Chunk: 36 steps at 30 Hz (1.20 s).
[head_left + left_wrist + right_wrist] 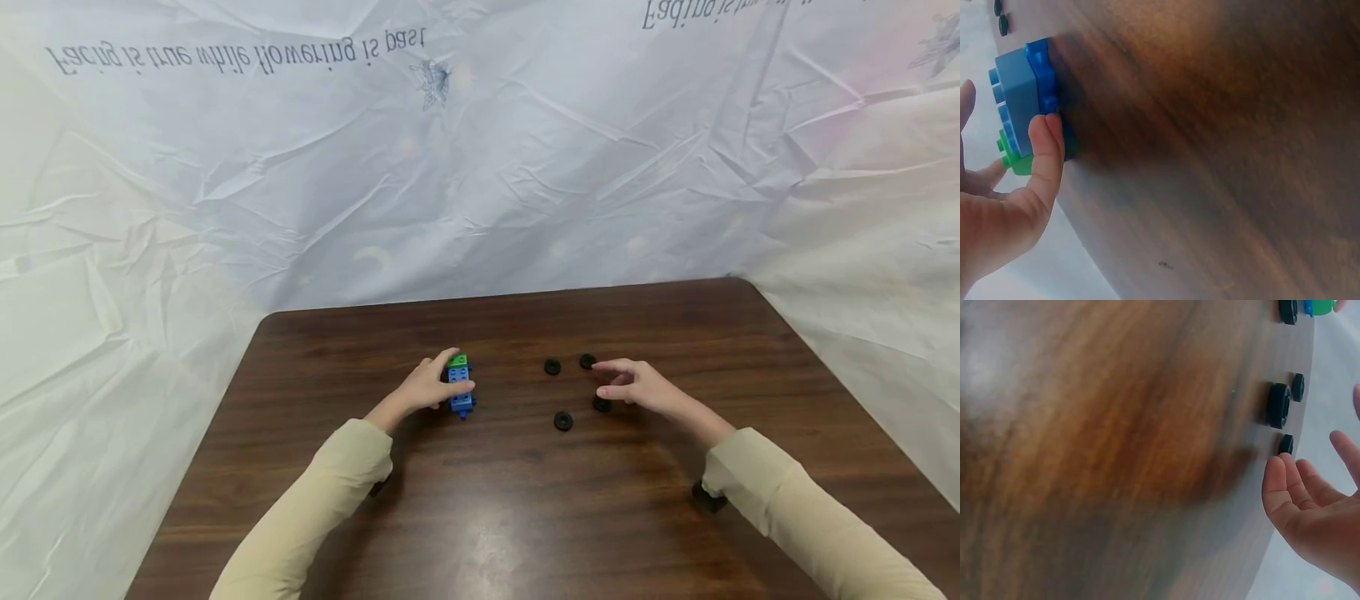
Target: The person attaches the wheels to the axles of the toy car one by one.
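Note:
On the left of the table, a toy vehicle base of blue blocks has a green block at its far end. My left hand arches over it. In the left wrist view its fingertips touch the block's side, while the thumb is raised apart from the studs. To the right, my right hand hovers with loosely bent fingers, holding nothing. Its index finger reaches close to a far black toy wheel. The thumb overlaps a nearer black wheel in the head view.
Two more black wheels, one far and one near, lie flat between the hands. The brown wooden table has a white printed cloth hanging behind it and along its sides.

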Tool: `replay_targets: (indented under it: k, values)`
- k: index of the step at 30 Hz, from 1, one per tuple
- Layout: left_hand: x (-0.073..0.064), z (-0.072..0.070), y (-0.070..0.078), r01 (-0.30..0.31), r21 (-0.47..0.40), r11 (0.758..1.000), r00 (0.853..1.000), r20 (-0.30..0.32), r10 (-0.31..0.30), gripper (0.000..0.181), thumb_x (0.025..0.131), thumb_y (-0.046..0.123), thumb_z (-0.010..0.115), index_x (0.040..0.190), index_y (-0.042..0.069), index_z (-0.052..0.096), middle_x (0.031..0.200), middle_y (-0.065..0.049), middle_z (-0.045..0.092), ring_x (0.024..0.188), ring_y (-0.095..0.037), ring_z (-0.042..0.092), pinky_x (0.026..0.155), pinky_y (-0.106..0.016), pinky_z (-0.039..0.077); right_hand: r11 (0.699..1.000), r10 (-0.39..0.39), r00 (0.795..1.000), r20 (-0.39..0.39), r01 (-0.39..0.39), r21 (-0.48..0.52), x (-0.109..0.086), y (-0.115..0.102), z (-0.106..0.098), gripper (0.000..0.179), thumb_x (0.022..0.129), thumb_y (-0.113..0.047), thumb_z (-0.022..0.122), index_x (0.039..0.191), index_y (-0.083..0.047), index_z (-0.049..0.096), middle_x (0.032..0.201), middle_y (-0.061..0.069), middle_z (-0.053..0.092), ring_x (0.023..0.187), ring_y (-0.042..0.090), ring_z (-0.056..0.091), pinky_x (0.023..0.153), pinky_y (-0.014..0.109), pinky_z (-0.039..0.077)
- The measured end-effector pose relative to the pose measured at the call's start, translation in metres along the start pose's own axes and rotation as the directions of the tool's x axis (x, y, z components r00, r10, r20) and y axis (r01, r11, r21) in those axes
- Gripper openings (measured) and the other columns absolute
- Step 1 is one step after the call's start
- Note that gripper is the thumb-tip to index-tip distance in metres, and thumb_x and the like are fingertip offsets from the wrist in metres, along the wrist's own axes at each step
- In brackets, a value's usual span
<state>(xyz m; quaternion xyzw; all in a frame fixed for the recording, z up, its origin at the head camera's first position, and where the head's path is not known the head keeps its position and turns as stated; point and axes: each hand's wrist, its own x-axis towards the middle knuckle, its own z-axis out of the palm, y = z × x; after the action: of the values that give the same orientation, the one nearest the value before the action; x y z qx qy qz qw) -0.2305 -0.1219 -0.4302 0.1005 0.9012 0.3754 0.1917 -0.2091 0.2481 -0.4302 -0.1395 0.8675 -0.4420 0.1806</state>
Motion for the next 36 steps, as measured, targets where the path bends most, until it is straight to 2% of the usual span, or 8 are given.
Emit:
replay_targets:
  k: [4, 6, 14, 20, 23, 27, 36]
  values:
    - [0.004, 0.004, -0.002, 0.023, 0.011, 1.000, 0.999, -0.034, -0.022, 0.075, 0.078, 0.046, 0.060, 0.139, 0.022, 0.023, 0.123, -0.022, 0.034, 0.064, -0.021, 0.051, 0.052, -0.029, 0.045, 1.000, 0.005, 1.000, 0.029, -0.005, 0.003, -0.001, 0.004, 0.003, 0.058, 0.082, -0.026, 0.062, 0.130, -0.002, 0.041, 0.130, 0.025, 0.034, 0.074, 0.021, 0.053, 0.060, 0.034, 0.046]
    - [0.006, 0.006, -0.002, 0.032, 0.025, 0.999, 0.998, -0.053, -0.031, 0.075, 0.078, 0.046, 0.061, 0.139, 0.022, 0.025, 0.121, -0.021, 0.035, 0.068, -0.021, 0.050, 0.052, -0.028, 0.045, 1.000, -0.010, 0.999, 0.032, 0.010, -0.021, -0.001, 0.006, 0.004, 0.057, 0.081, -0.024, 0.062, 0.129, -0.001, 0.041, 0.127, 0.027, 0.036, 0.071, 0.019, 0.051, 0.059, 0.033, 0.045]
    - [0.011, 0.013, -0.004, 0.066, 0.055, 0.996, 0.991, -0.120, -0.059, 0.076, 0.074, 0.046, 0.065, 0.137, 0.022, 0.029, 0.117, -0.019, 0.040, 0.080, -0.023, 0.049, 0.056, -0.027, 0.043, 0.983, -0.066, 0.998, 0.007, 0.066, -0.173, 0.002, 0.012, 0.009, 0.052, 0.079, -0.019, 0.065, 0.124, 0.001, 0.046, 0.110, 0.024, 0.045, 0.075, 0.018, 0.050, 0.062, 0.028, 0.042]
    - [0.013, 0.016, -0.003, 0.056, 0.076, 0.996, 0.987, -0.155, -0.043, 0.075, 0.074, 0.043, 0.066, 0.136, 0.019, 0.031, 0.115, -0.017, 0.046, 0.091, -0.025, 0.049, 0.067, -0.032, 0.042, 0.974, -0.050, 0.999, -0.018, 0.045, -0.224, 0.004, 0.011, 0.013, 0.047, 0.078, -0.014, 0.066, 0.120, 0.000, 0.050, 0.102, 0.019, 0.046, 0.070, 0.016, 0.043, 0.058, 0.027, 0.038]
    - [0.013, 0.017, -0.002, 0.051, 0.083, 0.995, 0.986, -0.165, -0.037, 0.074, 0.075, 0.041, 0.066, 0.137, 0.017, 0.031, 0.113, -0.016, 0.050, 0.092, -0.025, 0.049, 0.070, -0.034, 0.042, 0.968, -0.044, 0.999, -0.023, 0.037, -0.250, 0.004, 0.011, 0.015, 0.044, 0.077, -0.013, 0.066, 0.118, -0.002, 0.053, 0.098, 0.016, 0.047, 0.074, 0.017, 0.043, 0.059, 0.027, 0.037]
    - [0.010, 0.017, 0.000, 0.055, 0.054, 0.997, 0.984, -0.171, -0.045, 0.073, 0.076, 0.037, 0.066, 0.136, 0.016, 0.031, 0.110, -0.015, 0.052, 0.088, -0.023, 0.051, 0.067, -0.032, 0.042, 0.961, -0.043, 0.999, -0.025, 0.035, -0.275, 0.004, 0.010, 0.016, 0.039, 0.077, -0.011, 0.066, 0.115, -0.005, 0.056, 0.094, 0.012, 0.048, 0.079, 0.020, 0.044, 0.061, 0.029, 0.037]
    - [0.005, 0.016, 0.001, 0.069, -0.057, 0.996, 0.980, -0.183, -0.079, 0.069, 0.076, 0.028, 0.067, 0.135, 0.018, 0.033, 0.109, -0.015, 0.054, 0.085, -0.023, 0.053, 0.061, -0.028, 0.044, 0.954, -0.040, 0.998, -0.042, 0.025, -0.299, 0.004, 0.011, 0.017, 0.034, 0.077, -0.011, 0.066, 0.110, -0.005, 0.059, 0.089, 0.008, 0.049, 0.078, 0.019, 0.044, 0.063, 0.029, 0.036]
